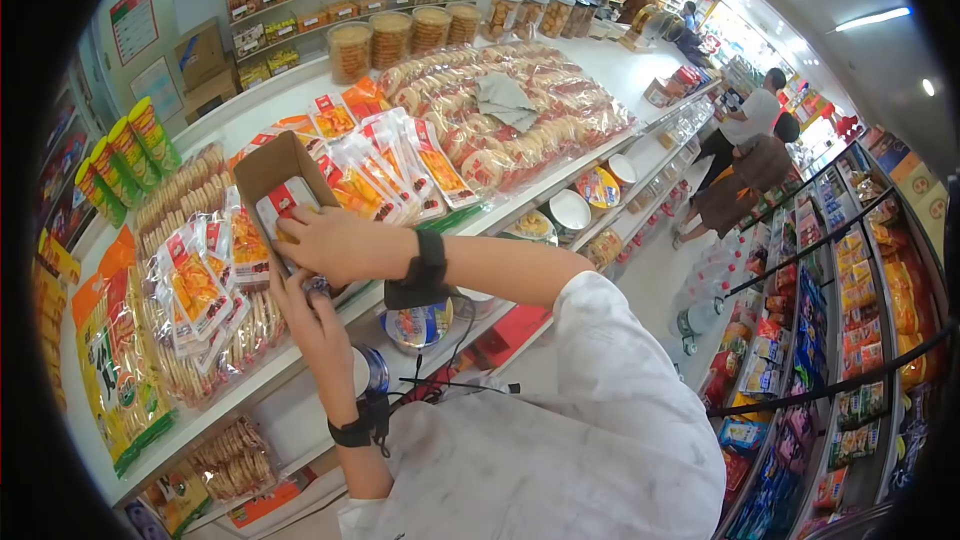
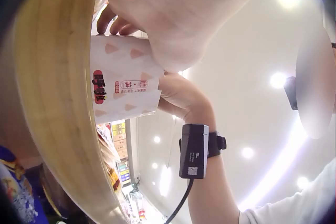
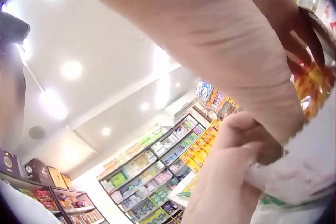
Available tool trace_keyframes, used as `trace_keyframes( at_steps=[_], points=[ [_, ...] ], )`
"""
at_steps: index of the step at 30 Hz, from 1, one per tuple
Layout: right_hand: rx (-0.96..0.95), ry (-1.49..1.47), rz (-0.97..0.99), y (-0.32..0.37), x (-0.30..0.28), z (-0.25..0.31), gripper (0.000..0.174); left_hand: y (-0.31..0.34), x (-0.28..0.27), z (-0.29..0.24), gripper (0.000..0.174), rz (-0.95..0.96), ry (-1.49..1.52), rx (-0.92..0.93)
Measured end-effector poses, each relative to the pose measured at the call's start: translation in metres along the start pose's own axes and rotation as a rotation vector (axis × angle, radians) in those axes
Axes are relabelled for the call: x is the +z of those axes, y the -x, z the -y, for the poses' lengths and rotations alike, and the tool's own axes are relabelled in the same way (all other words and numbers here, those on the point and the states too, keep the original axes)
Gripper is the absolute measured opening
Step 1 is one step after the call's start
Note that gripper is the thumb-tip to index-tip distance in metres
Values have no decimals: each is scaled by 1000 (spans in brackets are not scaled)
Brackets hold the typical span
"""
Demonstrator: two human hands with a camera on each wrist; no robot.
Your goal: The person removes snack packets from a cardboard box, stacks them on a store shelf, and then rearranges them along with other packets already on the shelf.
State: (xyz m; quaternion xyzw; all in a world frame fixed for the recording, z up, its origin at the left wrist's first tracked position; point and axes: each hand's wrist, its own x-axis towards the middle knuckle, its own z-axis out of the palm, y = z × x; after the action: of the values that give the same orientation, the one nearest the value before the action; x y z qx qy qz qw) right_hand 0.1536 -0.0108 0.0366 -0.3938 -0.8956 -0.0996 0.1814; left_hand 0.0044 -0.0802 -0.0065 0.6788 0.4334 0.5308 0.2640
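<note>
An open cardboard box (image 1: 275, 162), brown inside, lies tilted over the packets on the white counter. In the left wrist view its outer side (image 2: 128, 98) is white with pink triangles and red and black print. My left hand (image 1: 320, 335) holds the box's near end; in the right wrist view the left hand (image 3: 226, 176) has bent fingers at its edge. Over the opening, my right hand (image 1: 345, 243) reaches in, its fingers touching a white-and-orange packet (image 1: 280, 202). An orange packet (image 3: 313, 85) shows beneath the right fingers; the thumb's hold is hidden.
Flat orange-and-white packets (image 1: 195, 290) and bagged round crackers (image 1: 560, 110) cover much of the counter. Clear jars (image 1: 390, 40) and green-yellow cans (image 1: 155, 135) stand along the back. Bowls (image 1: 570, 210) sit on the shelf below. People (image 1: 745, 175) stand in the aisle.
</note>
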Motion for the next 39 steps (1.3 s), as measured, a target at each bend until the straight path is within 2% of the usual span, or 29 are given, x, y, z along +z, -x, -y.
trace_keyframes(
  at_steps=[2, 5, 10, 13, 16, 19, 22, 25, 28, 31, 34, 37, 39],
  points=[
    [-8, 65, -60, -1, 16, 0, 57, 1, 1, 1, 27, -4, -5, 0],
    [-19, 21, -65, 0, 4, 0, 57, 1, 2, 10, 27, -23, -32, 27],
    [-53, -112, -7, 6, -67, 6, 48, 1, 3, 16, 25, -30, 10, 94],
    [75, -86, 67, 10, -73, 10, 42, 1, 1, 17, 29, 4, 16, 53],
    [45, -111, -14, 23, -61, 7, 36, 1, 0, 17, 29, 8, 27, 39],
    [-45, -280, -251, 30, -63, -3, 34, 1, -3, 7, 28, 25, 37, 18],
    [359, -432, -519, 47, -87, -15, 36, 0, -4, 8, 27, 23, -35, 44],
    [624, -117, -608, 77, -54, -32, 50, -1, -1, 7, 25, -12, -37, 64],
    [806, -147, -247, 107, -21, -32, 67, -2, 2, 5, 24, -44, -30, 92],
    [747, -48, -336, 114, -3, -23, 76, -1, 1, 7, 24, -30, -18, 78],
    [776, -60, -339, 114, 1, -22, 80, 0, -1, 7, 24, -26, -19, 85],
    [703, 64, -376, 109, -4, -18, 77, 1, -3, 3, 24, -14, -7, 55],
    [726, 15, -356, 105, -4, -20, 74, 2, -4, 1, 24, -13, -6, 37]
  ],
)
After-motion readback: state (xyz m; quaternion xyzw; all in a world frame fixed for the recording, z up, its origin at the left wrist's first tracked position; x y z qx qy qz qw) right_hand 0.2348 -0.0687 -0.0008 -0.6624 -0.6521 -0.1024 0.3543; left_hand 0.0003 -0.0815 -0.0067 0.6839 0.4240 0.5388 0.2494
